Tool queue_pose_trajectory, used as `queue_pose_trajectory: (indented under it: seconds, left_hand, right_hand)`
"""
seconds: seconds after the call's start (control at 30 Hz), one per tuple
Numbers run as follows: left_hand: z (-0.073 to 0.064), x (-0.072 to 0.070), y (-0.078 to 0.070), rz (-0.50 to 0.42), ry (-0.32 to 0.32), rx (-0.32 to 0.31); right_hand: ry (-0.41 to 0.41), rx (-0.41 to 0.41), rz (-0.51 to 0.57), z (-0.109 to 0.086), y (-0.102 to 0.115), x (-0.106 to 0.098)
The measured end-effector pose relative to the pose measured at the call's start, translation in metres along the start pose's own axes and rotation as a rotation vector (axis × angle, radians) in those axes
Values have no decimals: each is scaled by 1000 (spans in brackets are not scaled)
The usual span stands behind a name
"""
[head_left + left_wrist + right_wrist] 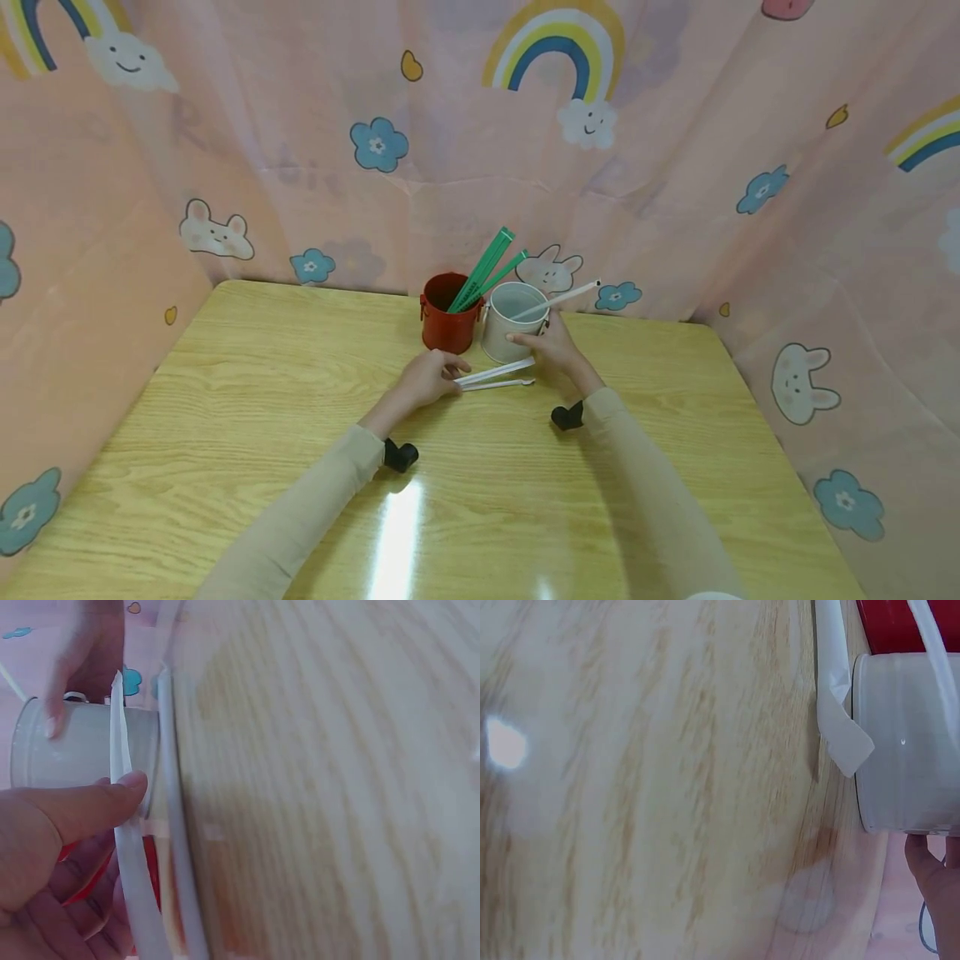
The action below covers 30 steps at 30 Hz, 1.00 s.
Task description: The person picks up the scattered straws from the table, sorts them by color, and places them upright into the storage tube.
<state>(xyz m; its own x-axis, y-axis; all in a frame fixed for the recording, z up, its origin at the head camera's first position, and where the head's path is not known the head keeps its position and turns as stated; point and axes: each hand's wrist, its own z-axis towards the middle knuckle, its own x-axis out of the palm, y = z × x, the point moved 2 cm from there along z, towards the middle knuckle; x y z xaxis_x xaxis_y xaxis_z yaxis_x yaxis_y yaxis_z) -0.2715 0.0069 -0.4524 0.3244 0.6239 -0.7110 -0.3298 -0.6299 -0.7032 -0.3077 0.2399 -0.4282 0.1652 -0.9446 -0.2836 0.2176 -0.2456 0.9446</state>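
My left hand [427, 379] pinches a slim white paper-wrapped stick [122, 742] between thumb and fingers, in front of the buckets. A second thin white stick [501, 385] lies just below it, on the table side. My right hand [558, 348] grips the right side of a small white bucket [497, 335], its thumb on the front wall. One white stick [566, 296] leans out of that bucket to the right. Close on the left stands a red bucket [444, 330] with several flat green packets [486, 268] sticking up out of it.
The wooden table [285, 350] ends at a pink patterned curtain [315, 150] just behind the buckets. Curtain also hangs along both sides. Black wrist devices [401, 457] sit beneath the sleeves. Light glares on the table's near part.
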Motion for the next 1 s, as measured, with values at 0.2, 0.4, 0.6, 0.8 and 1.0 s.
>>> queue_pose_trajectory:
  seconds: [0.2, 0.4, 0.6, 0.8, 1.0]
  left_hand:
    - [-5, -3, -4, -13, 56, 13]
    - [-10, -6, -6, 1, 95, 42]
    - [-16, -13, -6, -25, 110, 47]
    - [-22, -22, -13, -78, 93, 84]
    - [-22, -25, -22, -134, 61, 92]
  right_hand:
    - [8, 12, 9, 0, -1, 0]
    - [9, -8, 17, 3, -5, 2]
    - [10, 0, 15, 1, -2, 2]
    - [7, 14, 25, 0, -1, 0]
    - [14, -12, 46, 1, 1, -1]
